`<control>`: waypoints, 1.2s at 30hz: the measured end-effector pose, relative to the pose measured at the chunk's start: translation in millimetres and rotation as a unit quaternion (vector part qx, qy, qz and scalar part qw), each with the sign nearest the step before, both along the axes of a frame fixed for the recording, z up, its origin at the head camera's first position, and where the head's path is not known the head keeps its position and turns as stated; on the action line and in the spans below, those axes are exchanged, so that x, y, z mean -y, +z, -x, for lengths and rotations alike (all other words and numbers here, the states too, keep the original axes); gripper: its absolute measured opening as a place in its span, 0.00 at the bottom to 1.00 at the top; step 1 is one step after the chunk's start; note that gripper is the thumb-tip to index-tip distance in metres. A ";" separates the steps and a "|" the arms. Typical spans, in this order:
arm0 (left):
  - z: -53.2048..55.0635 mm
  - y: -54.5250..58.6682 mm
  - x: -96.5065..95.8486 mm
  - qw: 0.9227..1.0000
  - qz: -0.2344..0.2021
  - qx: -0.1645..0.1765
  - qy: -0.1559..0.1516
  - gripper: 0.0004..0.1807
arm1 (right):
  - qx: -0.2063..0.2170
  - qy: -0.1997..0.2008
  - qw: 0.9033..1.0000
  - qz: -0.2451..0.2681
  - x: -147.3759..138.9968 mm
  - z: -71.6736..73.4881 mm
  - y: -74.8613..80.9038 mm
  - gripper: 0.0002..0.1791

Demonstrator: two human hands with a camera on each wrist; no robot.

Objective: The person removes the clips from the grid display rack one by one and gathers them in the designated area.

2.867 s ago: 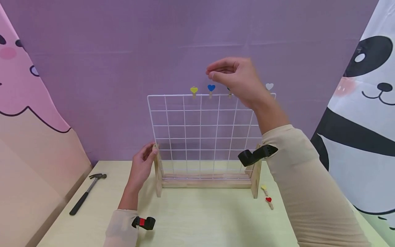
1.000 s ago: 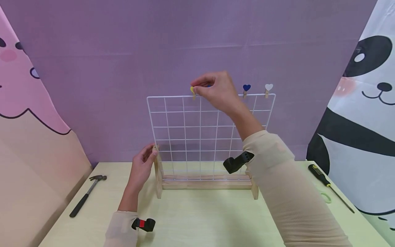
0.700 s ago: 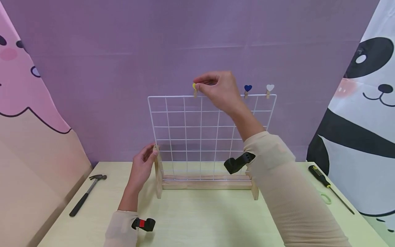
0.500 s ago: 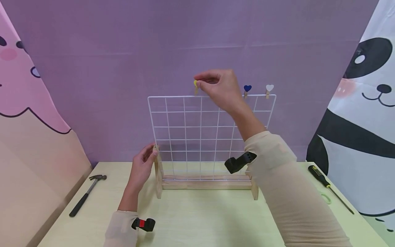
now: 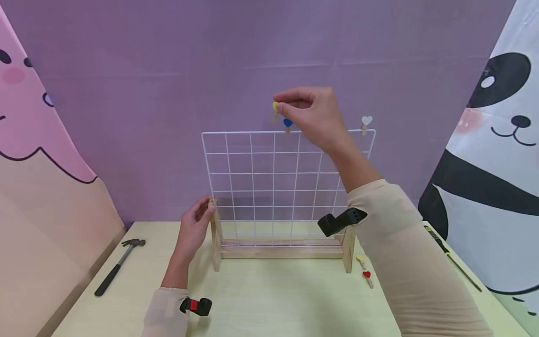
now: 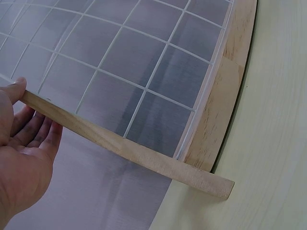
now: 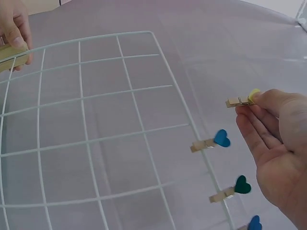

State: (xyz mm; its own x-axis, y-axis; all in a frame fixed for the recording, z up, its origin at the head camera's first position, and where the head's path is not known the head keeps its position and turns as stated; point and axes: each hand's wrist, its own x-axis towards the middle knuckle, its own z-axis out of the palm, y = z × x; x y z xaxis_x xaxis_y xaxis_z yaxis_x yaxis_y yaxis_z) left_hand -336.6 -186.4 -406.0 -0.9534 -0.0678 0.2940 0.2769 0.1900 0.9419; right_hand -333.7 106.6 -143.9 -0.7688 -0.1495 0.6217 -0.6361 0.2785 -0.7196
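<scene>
Yellow paint and pale wood are making up the small yellow clip (image 7: 239,101) that the right hand (image 5: 320,114) is pinching by its heart, just above the white wire grid (image 5: 274,173). A second ago it was gripping the grid's top edge; now it is hanging clear, so the unclipping itself is looking finished. Its heart is hiding partly under the thumb, while its bare pegs (a metal spring is crossing them) are pointing away from the hand. Just beside it, a blue heart clip (image 5: 288,123) is standing on the grid, and a white heart clip (image 5: 367,121) is sitting near the far corner. Meanwhile the left hand (image 5: 195,227) is holding one upright of the wooden stand (image 5: 282,252). Beyond, a red heart clip (image 5: 367,275), a hammer (image 5: 122,262) and a screwdriver (image 5: 438,240) are lying on the desk (image 5: 269,299).
</scene>
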 end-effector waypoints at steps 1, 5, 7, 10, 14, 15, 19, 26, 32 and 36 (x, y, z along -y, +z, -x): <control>0.1 0.2 -0.1 1.000 0.000 0.000 0.000 0.26 | -0.002 0.001 1.000 0.003 -2.4 -1.2 0.4 0.11; 0.8 0.4 -0.7 1.000 0.001 0.000 0.003 0.26 | -0.008 0.007 1.000 0.011 -12.5 -5.6 1.3 0.11; 0.8 0.5 -1.0 1.000 0.002 -0.001 0.004 0.26 | -0.010 0.008 1.000 0.015 -17.8 -7.7 0.8 0.11; 1.6 0.4 -1.5 1.000 0.002 -0.002 0.005 0.26 | -0.012 0.002 1.000 0.007 -26.2 -9.9 -2.3 0.10; 2.8 -0.1 -2.5 1.000 -0.002 -0.001 0.002 0.26 | -0.009 -0.014 1.000 -0.012 -39.2 -12.9 -10.5 0.11; 3.0 -0.3 -2.7 1.000 -0.001 -0.001 0.001 0.26 | -0.008 -0.019 1.000 -0.017 -42.6 -13.8 -12.8 0.11; 3.1 -0.4 -2.7 1.000 -0.001 0.001 -0.001 0.26 | -0.014 -0.026 0.999 -0.023 -54.1 -14.9 -20.8 0.11; 4.0 -2.3 -1.7 1.000 0.009 -0.010 0.007 0.27 | -0.022 -0.023 0.999 -0.028 -69.6 -17.7 -29.6 0.12; 4.7 -3.6 -1.7 1.000 0.004 -0.008 0.005 0.26 | -0.022 -0.034 0.999 -0.035 -79.9 -23.6 -38.6 0.11; 4.4 -3.6 -1.6 1.000 0.000 -0.008 0.003 0.26 | -0.019 -0.047 0.997 -0.054 -88.9 -26.8 -48.1 0.12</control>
